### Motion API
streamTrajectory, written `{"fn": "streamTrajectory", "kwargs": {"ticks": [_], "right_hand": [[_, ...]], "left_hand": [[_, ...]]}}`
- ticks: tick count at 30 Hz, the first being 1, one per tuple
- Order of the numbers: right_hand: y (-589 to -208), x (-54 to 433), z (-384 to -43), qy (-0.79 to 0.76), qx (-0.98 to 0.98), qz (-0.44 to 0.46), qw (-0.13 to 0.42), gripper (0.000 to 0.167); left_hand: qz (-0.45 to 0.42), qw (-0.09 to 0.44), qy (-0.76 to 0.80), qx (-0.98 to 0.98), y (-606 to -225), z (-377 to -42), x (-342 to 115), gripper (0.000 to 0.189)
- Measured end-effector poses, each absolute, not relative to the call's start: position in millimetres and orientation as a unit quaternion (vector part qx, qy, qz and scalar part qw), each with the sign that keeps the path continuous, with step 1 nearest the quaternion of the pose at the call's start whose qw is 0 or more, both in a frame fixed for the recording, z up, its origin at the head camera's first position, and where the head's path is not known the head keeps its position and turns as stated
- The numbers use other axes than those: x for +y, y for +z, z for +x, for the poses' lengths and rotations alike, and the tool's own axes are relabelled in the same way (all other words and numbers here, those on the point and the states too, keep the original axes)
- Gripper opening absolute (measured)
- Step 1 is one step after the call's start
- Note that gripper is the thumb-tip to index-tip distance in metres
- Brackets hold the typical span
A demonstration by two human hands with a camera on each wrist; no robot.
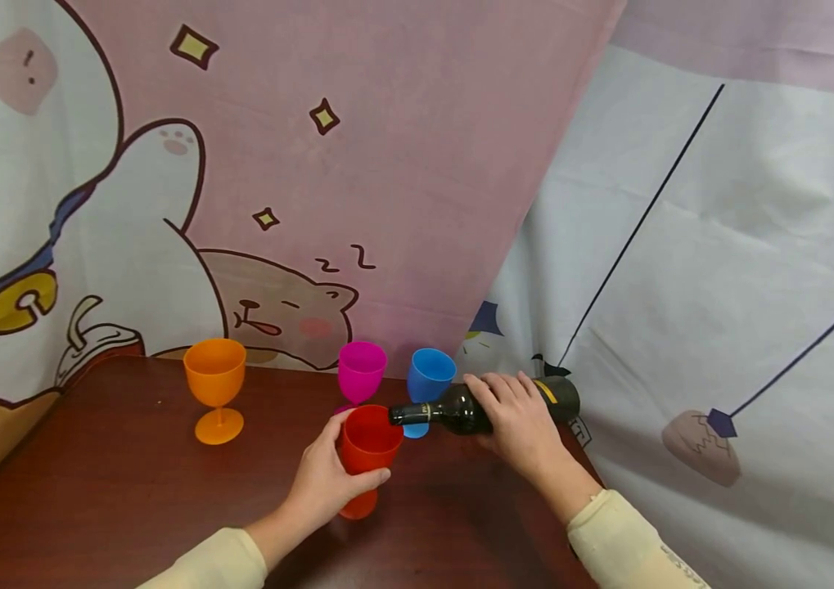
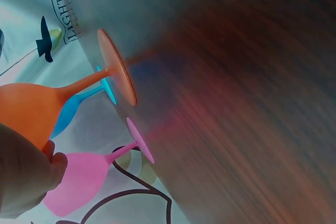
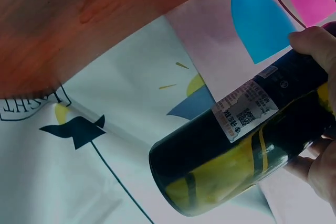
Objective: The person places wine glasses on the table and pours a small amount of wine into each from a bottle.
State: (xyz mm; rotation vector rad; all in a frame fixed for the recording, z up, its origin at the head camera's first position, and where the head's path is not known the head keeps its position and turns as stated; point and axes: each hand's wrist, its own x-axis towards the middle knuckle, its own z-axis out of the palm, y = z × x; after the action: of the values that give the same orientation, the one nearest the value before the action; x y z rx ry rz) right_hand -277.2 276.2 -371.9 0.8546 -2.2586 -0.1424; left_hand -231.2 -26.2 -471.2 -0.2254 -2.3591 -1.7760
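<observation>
My left hand (image 1: 319,478) holds a red plastic goblet (image 1: 367,460) by its bowl, thumb on the near side and fingers on the far side. In the left wrist view the goblet's foot (image 2: 116,66) shows over the table. My right hand (image 1: 521,421) grips a dark glass wine bottle (image 1: 464,411) round its body. The bottle lies almost level, its neck pointing left and its mouth right at the goblet's rim. A white label with a printed code shows on the bottle (image 3: 210,161) in the right wrist view. No liquid is visible.
An orange goblet (image 1: 216,375) stands on the left of the dark wooden table (image 1: 129,491). Behind the red goblet stand a magenta goblet (image 1: 362,373) and a blue goblet (image 1: 431,373), both partly hidden. A printed cloth (image 1: 402,164) hangs along the table's back and right edges.
</observation>
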Motion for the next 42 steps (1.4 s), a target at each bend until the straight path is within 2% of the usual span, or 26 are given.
{"fn": "streamTrajectory", "kwargs": {"ticks": [20,31,42], "right_hand": [[-352,274,-273,-0.094,-0.860,0.342,0.366,0.098],[-343,275,-269,-0.092,-0.872,0.329,0.350,0.098],[-343,274,-268,-0.052,-0.875,0.319,0.360,0.101]], "left_hand": [[-0.086,0.095,-0.592,-0.795,-473,-232,-27,0.092],[-0.085,0.100,-0.596,-0.792,-475,-233,-27,0.092],[-0.084,0.097,-0.598,-0.791,-475,-232,-26,0.093]]}}
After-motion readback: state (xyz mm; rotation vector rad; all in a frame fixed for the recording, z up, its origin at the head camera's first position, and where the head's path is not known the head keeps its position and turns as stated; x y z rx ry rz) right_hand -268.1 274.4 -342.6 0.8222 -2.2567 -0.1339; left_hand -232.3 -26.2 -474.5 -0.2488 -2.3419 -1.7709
